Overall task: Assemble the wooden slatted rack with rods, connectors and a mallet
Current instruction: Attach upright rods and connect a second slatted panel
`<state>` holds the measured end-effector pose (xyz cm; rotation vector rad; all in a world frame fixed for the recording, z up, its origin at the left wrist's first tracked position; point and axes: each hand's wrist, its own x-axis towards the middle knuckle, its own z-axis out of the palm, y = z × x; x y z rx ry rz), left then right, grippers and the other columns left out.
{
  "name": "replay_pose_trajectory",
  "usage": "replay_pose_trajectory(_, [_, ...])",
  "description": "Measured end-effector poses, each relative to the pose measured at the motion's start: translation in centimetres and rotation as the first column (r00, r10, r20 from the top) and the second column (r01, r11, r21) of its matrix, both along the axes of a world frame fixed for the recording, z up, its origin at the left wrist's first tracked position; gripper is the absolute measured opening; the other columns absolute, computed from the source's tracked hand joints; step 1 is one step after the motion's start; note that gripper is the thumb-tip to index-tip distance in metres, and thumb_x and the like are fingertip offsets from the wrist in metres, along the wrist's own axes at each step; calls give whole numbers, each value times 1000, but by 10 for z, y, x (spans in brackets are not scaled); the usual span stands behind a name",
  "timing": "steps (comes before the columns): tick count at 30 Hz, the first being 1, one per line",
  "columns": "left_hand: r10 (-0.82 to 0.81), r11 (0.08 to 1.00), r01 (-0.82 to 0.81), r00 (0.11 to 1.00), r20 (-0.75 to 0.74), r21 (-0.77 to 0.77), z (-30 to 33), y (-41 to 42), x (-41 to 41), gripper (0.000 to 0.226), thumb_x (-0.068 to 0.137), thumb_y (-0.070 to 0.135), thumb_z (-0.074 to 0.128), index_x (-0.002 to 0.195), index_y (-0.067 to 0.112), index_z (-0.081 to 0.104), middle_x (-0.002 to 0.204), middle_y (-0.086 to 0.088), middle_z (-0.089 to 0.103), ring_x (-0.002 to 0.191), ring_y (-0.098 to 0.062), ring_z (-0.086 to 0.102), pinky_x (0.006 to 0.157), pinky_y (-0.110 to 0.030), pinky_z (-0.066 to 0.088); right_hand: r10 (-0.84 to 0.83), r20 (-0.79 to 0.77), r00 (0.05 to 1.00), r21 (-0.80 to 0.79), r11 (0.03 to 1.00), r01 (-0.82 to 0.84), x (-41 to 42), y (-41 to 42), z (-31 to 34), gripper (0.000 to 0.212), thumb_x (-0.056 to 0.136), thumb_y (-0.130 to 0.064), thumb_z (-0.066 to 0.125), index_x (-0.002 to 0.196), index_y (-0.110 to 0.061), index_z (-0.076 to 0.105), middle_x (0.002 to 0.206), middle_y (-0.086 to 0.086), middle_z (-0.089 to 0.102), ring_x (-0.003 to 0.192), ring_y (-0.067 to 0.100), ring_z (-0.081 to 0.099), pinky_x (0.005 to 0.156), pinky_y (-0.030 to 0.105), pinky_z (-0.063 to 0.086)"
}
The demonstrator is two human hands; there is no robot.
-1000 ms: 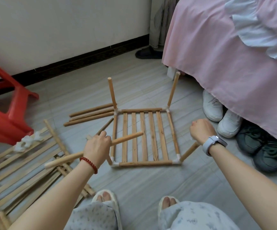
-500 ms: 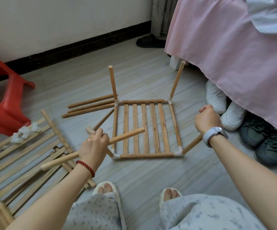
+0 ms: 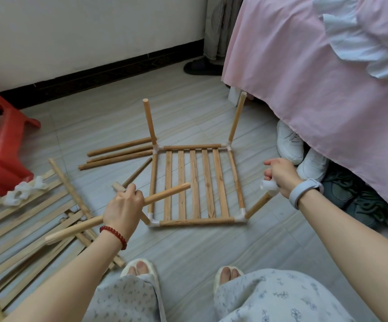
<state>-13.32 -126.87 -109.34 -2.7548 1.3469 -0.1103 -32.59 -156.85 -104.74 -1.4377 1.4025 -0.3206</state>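
Observation:
A square slatted frame (image 3: 195,184) with white corner connectors lies flat on the floor. Rods stand up from its far left (image 3: 150,122) and far right (image 3: 237,117) corners, and another leans out from the near right corner (image 3: 258,205). My left hand (image 3: 123,208) grips a long loose rod (image 3: 167,194) at its middle, held slanted over the frame's left side. My right hand (image 3: 281,175) holds a white connector (image 3: 268,185) at the top end of the near right rod. The near left corner rod is mostly hidden behind my left hand.
Three loose rods (image 3: 118,154) lie left of the frame. A pile of slats (image 3: 25,219) and spare white connectors (image 3: 23,189) lies at the left, beside a red stool (image 3: 0,147). A pink-covered bed (image 3: 316,89) and shoes (image 3: 304,156) crowd the right. My slippered feet are below.
My right hand has shifted at the near right rod's top, and the white connector now shows under it. My left hand still holds the loose rod in much the same place.

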Motion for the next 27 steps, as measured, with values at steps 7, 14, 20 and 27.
replay_pose_trajectory(7, [-27,987,17,998,63,158,7,-14,2,8,87,18,64,79,17,60,74,1,39,65,-17,38,52,-29,31,152,-212,965,-288,934,-210,-9,2,-9,29,99,-15,30,92,-14,58,96,16,61,99,33,58,75,29,39])
replay_pose_trajectory(14, [-93,986,74,988,126,150,41,-39,-11,15,70,20,76,69,11,64,72,-7,62,80,-31,57,86,-50,41,147,-210,967,-322,923,-210,-21,-9,-15,33,100,-14,29,104,-4,60,104,23,62,102,34,56,75,27,36])
replay_pose_trajectory(20, [-191,952,182,982,12,244,41,-67,-41,16,96,28,43,101,21,56,93,4,55,93,-17,50,94,-34,36,209,-263,942,-367,881,-298,-17,4,-17,29,97,-7,33,109,-3,59,108,20,62,105,34,54,73,24,32])
replay_pose_trajectory(27, [-275,927,312,943,-187,207,29,-105,-81,10,100,19,36,100,22,45,67,7,41,56,-13,42,46,-23,27,239,-253,937,-349,881,-319,-29,3,-16,31,99,-9,31,108,-6,60,110,17,62,103,31,55,73,24,34])
